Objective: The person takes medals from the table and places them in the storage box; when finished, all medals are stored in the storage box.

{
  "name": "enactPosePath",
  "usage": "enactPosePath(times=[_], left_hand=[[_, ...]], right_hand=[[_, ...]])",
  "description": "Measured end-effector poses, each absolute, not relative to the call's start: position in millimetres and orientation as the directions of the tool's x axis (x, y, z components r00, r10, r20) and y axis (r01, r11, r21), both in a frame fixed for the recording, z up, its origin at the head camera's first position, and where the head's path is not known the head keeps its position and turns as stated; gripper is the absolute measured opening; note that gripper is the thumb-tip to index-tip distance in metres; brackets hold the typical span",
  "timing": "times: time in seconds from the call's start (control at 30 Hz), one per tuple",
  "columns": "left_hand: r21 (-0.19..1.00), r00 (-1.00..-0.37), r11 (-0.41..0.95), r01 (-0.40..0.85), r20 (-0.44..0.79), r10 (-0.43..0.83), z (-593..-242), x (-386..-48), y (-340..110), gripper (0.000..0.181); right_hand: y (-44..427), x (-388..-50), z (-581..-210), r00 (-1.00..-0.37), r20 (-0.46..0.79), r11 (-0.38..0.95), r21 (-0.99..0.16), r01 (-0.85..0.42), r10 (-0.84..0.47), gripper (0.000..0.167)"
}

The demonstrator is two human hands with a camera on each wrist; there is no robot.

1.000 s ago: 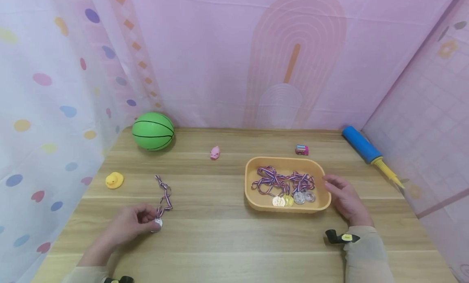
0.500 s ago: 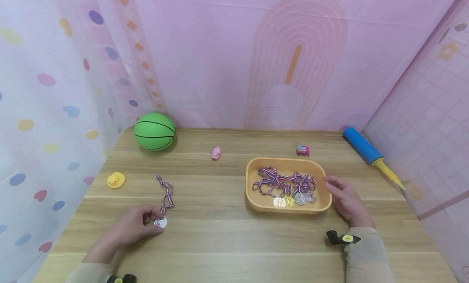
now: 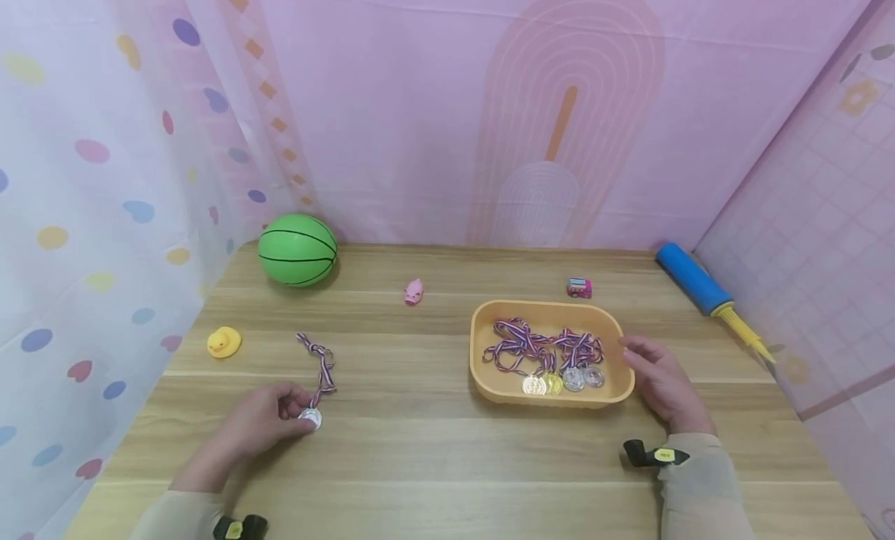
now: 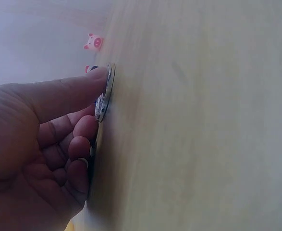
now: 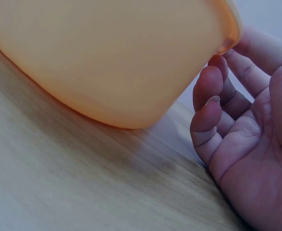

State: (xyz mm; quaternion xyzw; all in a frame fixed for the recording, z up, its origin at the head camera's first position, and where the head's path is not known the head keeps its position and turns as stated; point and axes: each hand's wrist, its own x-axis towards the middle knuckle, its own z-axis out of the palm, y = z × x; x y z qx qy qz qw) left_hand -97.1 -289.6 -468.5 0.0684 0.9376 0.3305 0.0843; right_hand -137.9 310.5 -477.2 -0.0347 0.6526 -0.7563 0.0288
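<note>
My left hand (image 3: 262,419) pinches a silver medal (image 3: 312,419) at the table's left side, thumb on its face in the left wrist view. The medal (image 4: 109,89) is seen nearly edge-on, close to the wood. Its striped ribbon (image 3: 326,369) trails away over the table. My right hand (image 3: 664,381) is at the right end of an orange plastic basket (image 3: 552,400), fingertips at the rim and fingers loosely bent. Inside the basket lie two gold-coloured medals (image 3: 534,384) and two silver medals (image 3: 574,379) with tangled striped ribbons (image 3: 520,342).
A yellow toy duck (image 3: 224,343) sits at the left, with a green ball (image 3: 297,249) behind it. Farther back are a pink toy pig (image 3: 413,292) and a small pink toy vehicle (image 3: 579,287). A blue hand pump (image 3: 694,280) with a yellow nozzle lies at the right edge.
The left hand and silver medal have shifted slightly right, the medal coming into fuller view and then partly under the thumb again. The right hand stays at the basket.
</note>
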Motion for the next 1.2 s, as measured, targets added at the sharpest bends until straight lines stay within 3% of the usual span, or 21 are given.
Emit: enactPosePath(times=[0.27, 0.53, 0.83, 1.2], left_hand=[[0.596, -0.971, 0.797, 0.101, -0.114, 0.208, -467, -97, -286, 0.032], [0.596, -0.970, 0.794, 0.117, -0.104, 0.221, -466, -96, -282, 0.038], [0.633, -0.952, 0.761, 0.142, -0.123, 0.280, -465, -98, -275, 0.029], [0.633, -0.968, 0.763, 0.127, -0.087, 0.234, -466, -102, -267, 0.021]], right_hand=[[310, -137, -477, -0.996, 0.008, -0.149, -0.989, 0.006, -0.090, 0.025], [310, -136, -476, -0.996, 0.001, -0.148, -0.989, 0.012, -0.091, 0.025], [310, -135, -476, -0.996, -0.010, -0.148, -0.989, 0.022, -0.085, 0.024], [311, -137, -478, -0.997, -0.006, -0.137, -0.990, 0.017, -0.082, 0.024]])
